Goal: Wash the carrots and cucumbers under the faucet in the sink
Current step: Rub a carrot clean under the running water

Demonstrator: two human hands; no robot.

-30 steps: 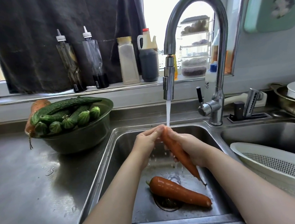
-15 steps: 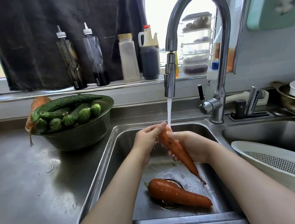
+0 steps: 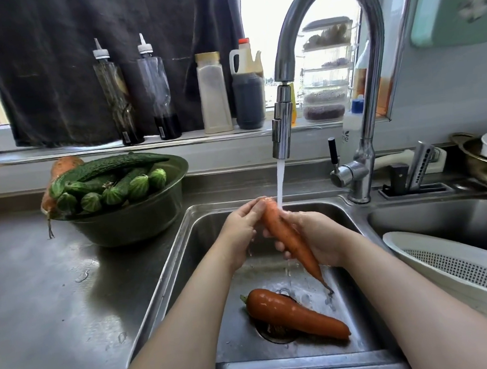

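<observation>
Orange tapered held carrot [image 3: 285, 236] is over the stainless steel sink [image 3: 194, 246], thick end up under the water stream [image 3: 280, 181] from the chrome gooseneck faucet [image 3: 283, 128], thin root tip pointing down toward the drain. Left hand [image 3: 240, 228] curls its fingers round the thick top. Right hand [image 3: 319, 236] grips the middle from below. Both closed on it.

Handling, my read: stiff, solid, moderate weight, won't bruise. Wet skin looks slick, and the taper would let it slide out tip-first. Hold the thick half. The tip is thin and could snap.

Second carrot [image 3: 296, 315], fatter and glossy wet, lies on the sink floor across the drain, neither hand on it.

Dark green bumpy cucumbers [image 3: 112, 167] are piled in a round green bowl [image 3: 134, 219] on the steel counter [image 3: 41, 302] left of the sink. A third carrot [image 3: 64, 165] hangs over the bowl's left rim. The ridged skin should give better grip than carrot, but it looks softer, so take them mid-body. Most of the washing looks to be ahead.

White perforated plastic colander [image 3: 415, 237] rests at the right basin.
</observation>
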